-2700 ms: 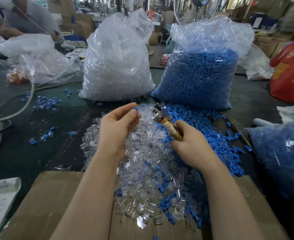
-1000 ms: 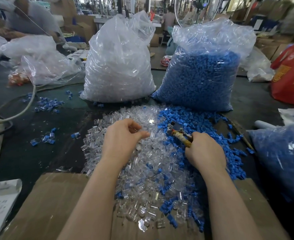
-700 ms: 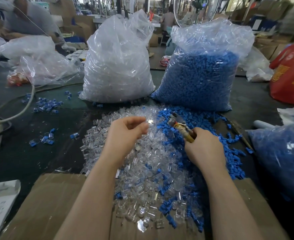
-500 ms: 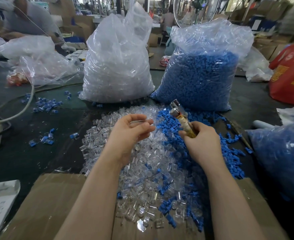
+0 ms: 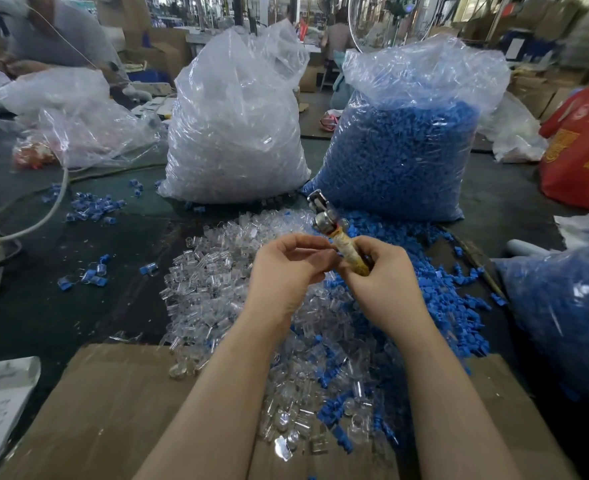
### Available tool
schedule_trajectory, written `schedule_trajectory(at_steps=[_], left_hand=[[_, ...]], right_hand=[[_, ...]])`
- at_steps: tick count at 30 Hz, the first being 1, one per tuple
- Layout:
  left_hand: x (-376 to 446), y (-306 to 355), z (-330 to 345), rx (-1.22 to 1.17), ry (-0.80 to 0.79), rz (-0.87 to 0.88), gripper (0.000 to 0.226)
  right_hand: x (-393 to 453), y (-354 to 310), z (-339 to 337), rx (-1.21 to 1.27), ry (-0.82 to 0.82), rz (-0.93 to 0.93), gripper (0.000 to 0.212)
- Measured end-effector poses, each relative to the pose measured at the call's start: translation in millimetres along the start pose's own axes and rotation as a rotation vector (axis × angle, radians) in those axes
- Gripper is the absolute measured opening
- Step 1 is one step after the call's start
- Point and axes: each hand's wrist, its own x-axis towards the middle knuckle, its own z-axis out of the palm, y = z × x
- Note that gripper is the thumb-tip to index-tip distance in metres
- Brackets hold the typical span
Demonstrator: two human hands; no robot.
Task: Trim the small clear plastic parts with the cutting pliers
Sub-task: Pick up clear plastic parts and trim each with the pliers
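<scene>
- Right hand (image 5: pixel 379 278) grips the pliers (image 5: pixel 334 233), head tilted up and away.
- Left hand (image 5: pixel 286 268), fingers curled, pinches a clear part (image 5: pixel 312 250) beside it, over the pile (image 5: pixel 223 289).

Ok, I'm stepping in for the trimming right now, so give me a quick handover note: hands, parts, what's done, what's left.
Right hand grips the cutting pliers by the handle, head pointing up and away.
Left hand is curled beside the pliers' handle, fingertips pinched; a clear part there is likely but too small to confirm.
Loose clear parts lie heaped on the table, mixed with blue parts on the right.
Full bags of clear parts and blue parts stand behind.
Trimmed count can't be told. Left: the clear heap.
</scene>
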Motion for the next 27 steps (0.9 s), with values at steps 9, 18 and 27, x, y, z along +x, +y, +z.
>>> schedule_trajectory(at_steps=[9,18,27], left_hand=[[1,4,-10,-0.188,-0.086,-0.075,0.016],[0,7,-15,-0.269,-0.169,-0.084,0.028],[1,5,-11,-0.294,-0.103,-0.141,0.022]], right_hand=[[-4,-11,1,0.2,0.06,-0.007,0.007],[-4,-15,-3,0.354,0.129,0.048,0.016],[-3,-13,-2,0.481,0.156,0.093,0.013]])
